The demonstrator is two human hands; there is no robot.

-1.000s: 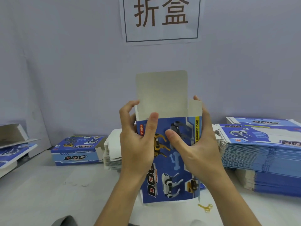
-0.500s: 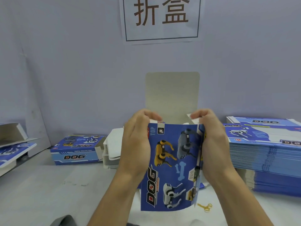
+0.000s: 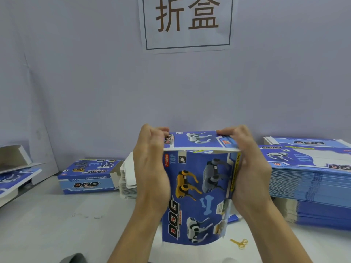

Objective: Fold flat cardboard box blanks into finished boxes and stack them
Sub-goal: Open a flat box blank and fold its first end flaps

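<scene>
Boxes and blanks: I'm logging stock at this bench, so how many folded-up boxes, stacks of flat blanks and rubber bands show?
Folded-up boxes: 2, one held, one on the table at left
Stacks of flat blanks: 2, right, centre
Rubber bands: 1
Total: 5

Even, soft, bright indoor light with faint shadows; slightly soft focus, wide-angle bending at edges.

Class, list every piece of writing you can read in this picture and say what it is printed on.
"折盒": paper sign on the wall.
"DOG", "TOP": held box.
"DOG": its closed top flap.
"DOG": finished box, left.
"DOG", "TOP": flat stack, right.
Smaller print on the boxes is too blurred.
</scene>
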